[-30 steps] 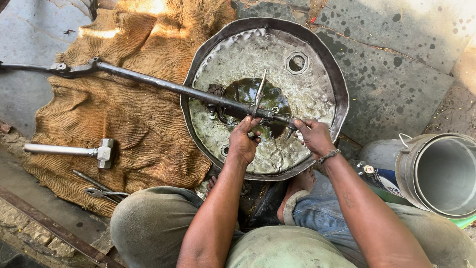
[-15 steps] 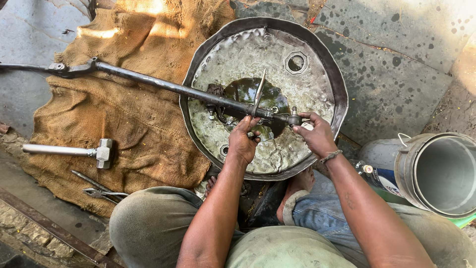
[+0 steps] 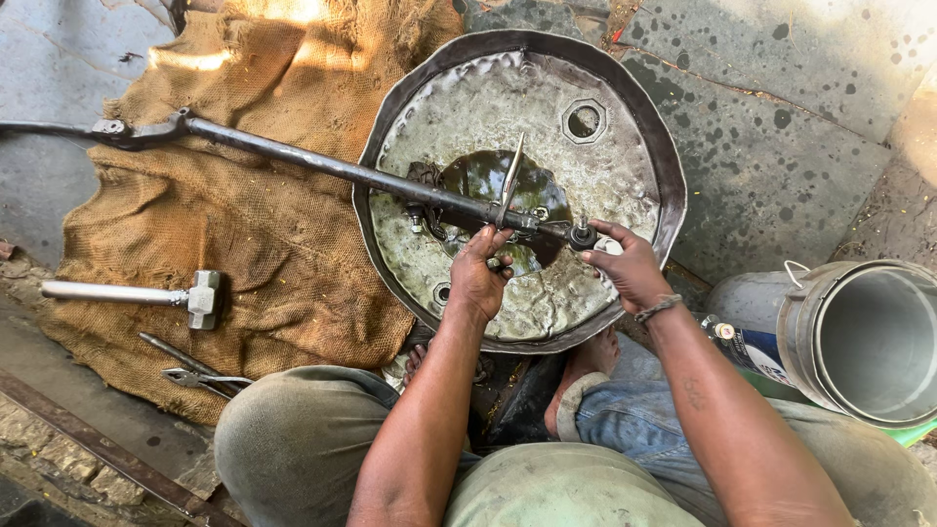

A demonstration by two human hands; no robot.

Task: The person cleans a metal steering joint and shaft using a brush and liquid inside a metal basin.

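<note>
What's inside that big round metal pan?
The pan holds a dark oily puddle and small bolts. The rod and both hands cover what lies beneath them.

Rod (image 3: pixel 322 168) & upright blade (image 3: pixel 510 181) block pan (image 3: pixel 644 127) centre; far rim side free.

Sunlit, oil-spotted stone floor (image 3: pixel 781 146)

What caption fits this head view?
Both hands, left hand and right hand, grip a long steel rod over an oily metal pan.
</note>
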